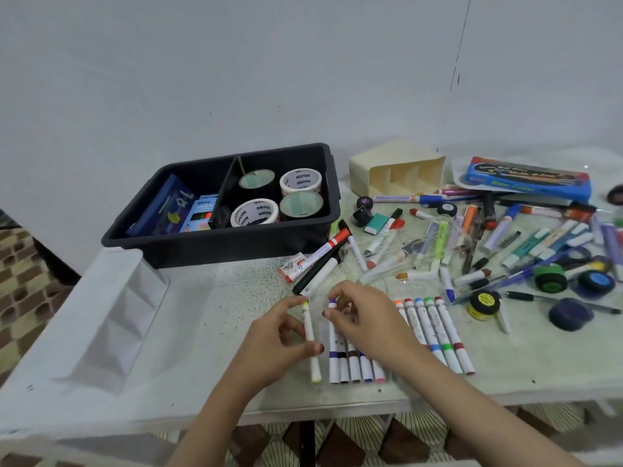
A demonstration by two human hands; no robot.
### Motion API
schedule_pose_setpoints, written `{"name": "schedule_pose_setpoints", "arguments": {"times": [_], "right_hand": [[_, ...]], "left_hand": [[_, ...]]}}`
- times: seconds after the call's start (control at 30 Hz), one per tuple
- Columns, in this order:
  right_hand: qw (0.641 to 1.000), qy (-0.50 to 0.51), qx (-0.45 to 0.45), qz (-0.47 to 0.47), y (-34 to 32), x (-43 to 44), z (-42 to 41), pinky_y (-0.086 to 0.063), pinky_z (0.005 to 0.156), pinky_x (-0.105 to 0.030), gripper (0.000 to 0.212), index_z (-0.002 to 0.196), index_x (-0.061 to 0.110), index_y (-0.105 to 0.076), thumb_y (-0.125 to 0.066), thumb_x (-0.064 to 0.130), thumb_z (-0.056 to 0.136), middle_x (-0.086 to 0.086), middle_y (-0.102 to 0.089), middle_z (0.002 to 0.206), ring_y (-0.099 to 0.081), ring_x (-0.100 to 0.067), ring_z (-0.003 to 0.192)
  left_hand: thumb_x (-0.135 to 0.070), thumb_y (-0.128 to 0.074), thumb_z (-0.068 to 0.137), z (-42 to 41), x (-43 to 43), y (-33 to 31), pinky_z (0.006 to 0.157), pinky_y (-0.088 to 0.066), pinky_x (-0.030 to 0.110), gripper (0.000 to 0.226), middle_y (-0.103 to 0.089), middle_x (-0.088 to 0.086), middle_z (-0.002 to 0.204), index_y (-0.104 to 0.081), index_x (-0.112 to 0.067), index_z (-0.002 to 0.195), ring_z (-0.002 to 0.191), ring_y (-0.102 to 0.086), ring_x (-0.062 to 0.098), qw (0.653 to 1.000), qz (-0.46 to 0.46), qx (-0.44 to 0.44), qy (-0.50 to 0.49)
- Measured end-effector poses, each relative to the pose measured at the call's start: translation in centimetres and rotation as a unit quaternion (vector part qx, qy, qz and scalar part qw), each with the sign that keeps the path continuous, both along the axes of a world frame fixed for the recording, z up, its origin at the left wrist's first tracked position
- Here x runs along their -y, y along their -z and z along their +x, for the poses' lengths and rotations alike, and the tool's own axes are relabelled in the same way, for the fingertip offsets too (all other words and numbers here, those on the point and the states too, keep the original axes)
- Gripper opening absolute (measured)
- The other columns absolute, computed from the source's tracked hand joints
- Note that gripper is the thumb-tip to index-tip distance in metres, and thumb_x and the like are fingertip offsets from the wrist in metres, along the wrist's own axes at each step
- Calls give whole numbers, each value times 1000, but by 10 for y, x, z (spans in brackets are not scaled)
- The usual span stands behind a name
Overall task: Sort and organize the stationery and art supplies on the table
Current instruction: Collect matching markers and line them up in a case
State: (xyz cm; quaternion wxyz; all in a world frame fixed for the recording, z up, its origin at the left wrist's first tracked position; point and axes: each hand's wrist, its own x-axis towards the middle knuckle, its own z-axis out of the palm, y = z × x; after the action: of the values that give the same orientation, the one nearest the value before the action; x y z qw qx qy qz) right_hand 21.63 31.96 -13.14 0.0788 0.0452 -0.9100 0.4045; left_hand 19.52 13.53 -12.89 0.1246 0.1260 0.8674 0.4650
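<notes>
Pinched by left hand (279, 338): slim white yellow-tipped marker (315, 369), pointing away from the body. Just beside, parallel: purple-capped white marker (333, 342), far end nipped by right hand (364, 318).

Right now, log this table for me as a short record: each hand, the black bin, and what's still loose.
left hand: pinches a yellow-tipped marker
right hand: pinches the top of a purple-tipped marker
black bin: four tape rolls in the right compartment, boxes in the left
marker row: five, lying side by side right of the hands
loose pile: pens, markers, small jars, unsorted
</notes>
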Motion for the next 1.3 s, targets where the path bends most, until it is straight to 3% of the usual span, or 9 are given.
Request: {"name": "schedule_pose_setpoints", "arguments": {"times": [0.1, 0.27, 0.4, 0.63, 0.93, 1.3], "right_hand": [[996, -37, -9, 82, 4, -5, 0, -36, 88, -26, 43, 119, 28, -56, -63, 49, 81, 10, -55, 104, -47, -8, 99], [981, -108, 24, 158, 4, -14, 4, -26, 93, -25, 83, 139, 31, -41, -44, 73, 68, 9, -43, 126, -36, -10, 117], [977, -132, 45, 161, 0, -18, 4, -22, 97, -25, 79, 142, 28, -37, -57, 64, 74, 7, -38, 133, -31, -11, 123], [971, -142, 64, 181, -6, -16, 2, -21, 94, -26, 76, 140, 27, -39, -62, 61, 75, 7, -38, 131, -31, -13, 123], [954, -136, 68, 257, -13, -7, 2, -25, 100, -34, 67, 136, 23, -33, -60, 52, 82, 2, -36, 134, -30, -19, 123], [967, -144, 59, 200, -10, -15, 3, -23, 91, -27, 73, 138, 26, -36, -64, 58, 78, 7, -39, 133, -31, -13, 123]], "left_hand": [[-22, -85, 65, 0, 0, -1, 59, -40, 12, 64, -64, -5, 77, -51, -42, 115, 58, -47, -5, 1000, 6, -3, 7], [-22, -85, 64, 0, 1, 1, 59, -41, 13, 63, -63, -1, 78, -50, -45, 112, 59, -47, -4, 1000, 15, -9, 12], [-21, -85, 65, 0, 1, 2, 60, -42, 12, 63, -65, -1, 79, -50, -47, 110, 60, -49, -3, 1000, 15, -8, 6], [-19, -86, 64, -1, 3, 7, 63, -44, 15, 63, -65, -2, 78, -52, -44, 111, 68, -51, 9, 999, 33, 2, -3], [-21, -85, 65, -1, 0, 6, 63, -41, 12, 64, -62, -4, 79, -49, -42, 115, 66, -47, 3, 1000, 16, -14, 3], [-22, -83, 68, -6, -2, 1, 67, -37, 11, 64, -57, -9, 88, -51, -43, 119, 76, -45, 5, 998, -29, -42, 43]]}}
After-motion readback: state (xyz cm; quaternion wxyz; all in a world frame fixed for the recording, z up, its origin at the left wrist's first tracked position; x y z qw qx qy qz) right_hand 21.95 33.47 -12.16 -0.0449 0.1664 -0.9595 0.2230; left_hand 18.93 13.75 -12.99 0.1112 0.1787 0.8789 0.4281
